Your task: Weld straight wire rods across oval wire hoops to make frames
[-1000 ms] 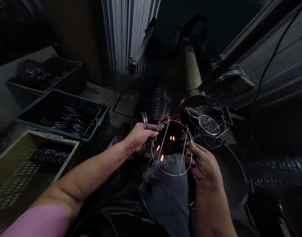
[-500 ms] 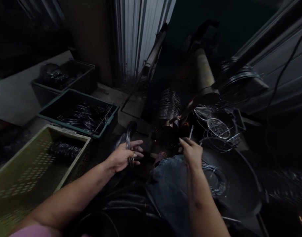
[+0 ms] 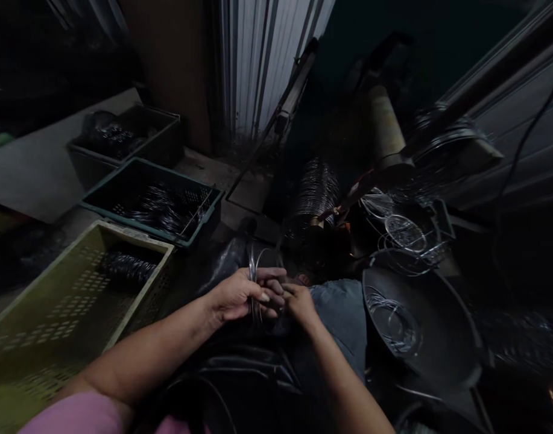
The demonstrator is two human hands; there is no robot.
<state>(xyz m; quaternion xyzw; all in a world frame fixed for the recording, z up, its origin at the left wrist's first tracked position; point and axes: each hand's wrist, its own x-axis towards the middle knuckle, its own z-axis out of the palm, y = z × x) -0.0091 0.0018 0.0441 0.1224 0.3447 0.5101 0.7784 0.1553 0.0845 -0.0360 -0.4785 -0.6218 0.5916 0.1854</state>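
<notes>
Left hand point(image 3: 246, 295): loosely closed, thumb laid over the fingers, fingertips pointing right; it carries a bunch of wire rings point(image 3: 253, 272) hooped around it. At least 1 ring leans away from the bunch at the top.

Right hand point(image 3: 300, 303): fingers bent, meeting the left fingertips; whether it grips a wire, cannot tell.

The 2 hands are above the lap, just left of the blue-clad knee point(image 3: 342, 313).

Right of the knee: dark basin point(image 3: 443, 322), thin wire pieces point(image 3: 391, 325) lying in its left part. Behind it, a tangle of wire hoops point(image 3: 405, 234).

Ahead: a close-packed stack of rings point(image 3: 319, 187) near the rusty arm point(image 3: 357, 188) of the machine; above right, a mottled yellowish cylinder point(image 3: 387, 123). Any print on it: too dark to read.

Left side, 3 crates: yellow crate point(image 3: 45, 310), perforated, with a row of dark rings point(image 3: 129, 266) in its far end; green crate point(image 3: 95, 206) with shiny wire pieces point(image 3: 156, 208); dark crate point(image 3: 93, 158) farthest back, contents indistinct.
</notes>
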